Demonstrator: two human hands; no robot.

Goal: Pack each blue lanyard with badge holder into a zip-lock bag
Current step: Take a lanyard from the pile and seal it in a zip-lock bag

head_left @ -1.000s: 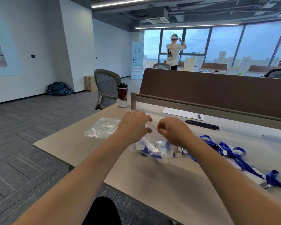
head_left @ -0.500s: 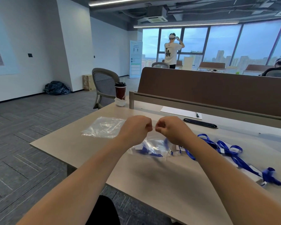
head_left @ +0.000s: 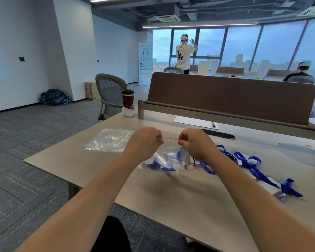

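Note:
A clear zip-lock bag (head_left: pixel 165 160) with a blue lanyard inside hangs above the table (head_left: pixel 91 160). My left hand (head_left: pixel 144 142) and my right hand (head_left: pixel 195 142) each pinch its top edge, which stretches taut between them. Loose blue lanyards with badge holders (head_left: pixel 247 162) lie on the table to the right, one trailing to the far right (head_left: pixel 287 188). A flat stack of empty zip-lock bags (head_left: pixel 111 140) lies to the left of my left hand.
A red cup (head_left: pixel 128 101) stands at the table's far left corner. Paper with a pen (head_left: pixel 195 121) and a black object (head_left: pixel 218 134) lie near the brown divider (head_left: pixel 231 95). A grey chair (head_left: pixel 110 93) stands beyond. Two people are in the background.
My hands have moved apart along the bag's top edge, pulling it straight. The bag hangs a little lower beneath them.

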